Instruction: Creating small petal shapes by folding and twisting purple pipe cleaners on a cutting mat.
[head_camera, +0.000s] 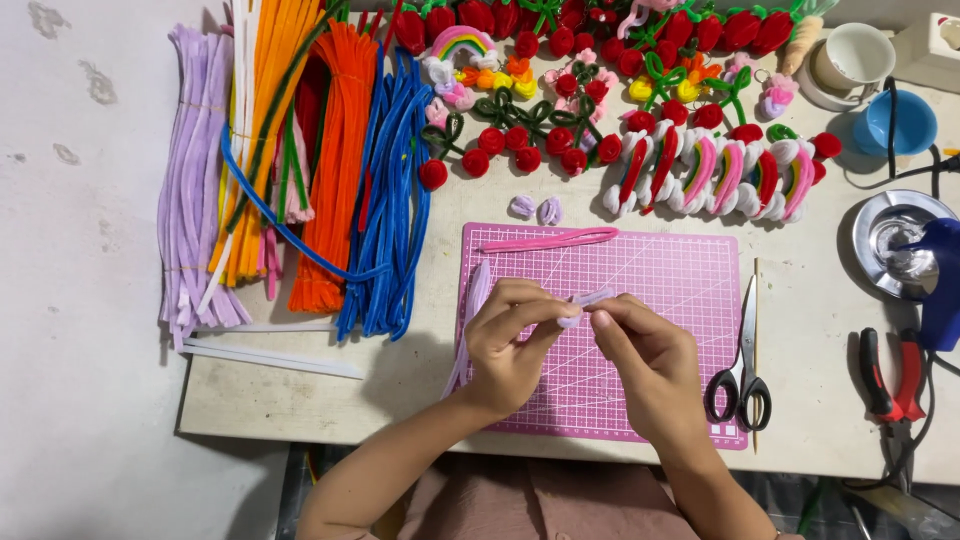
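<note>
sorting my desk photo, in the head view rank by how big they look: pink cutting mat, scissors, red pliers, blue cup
1. pink cutting mat, by far the largest.
2. scissors.
3. red pliers, somewhat shorter than the scissors, though their tips are partly hidden.
4. blue cup, smallest, partly covered by a black cable.

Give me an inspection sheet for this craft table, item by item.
Surface: pale table with a pink cutting mat.
Job's things: lilac pipe cleaner pinched between left hand and right hand.
Clutter: pipe cleaner bundles, finished red flowers, scissors, red pliers, cups.
Fingers: both sets closed on the pipe cleaner.
Cables: black cord at right.
Surroundings: white floor.
</note>
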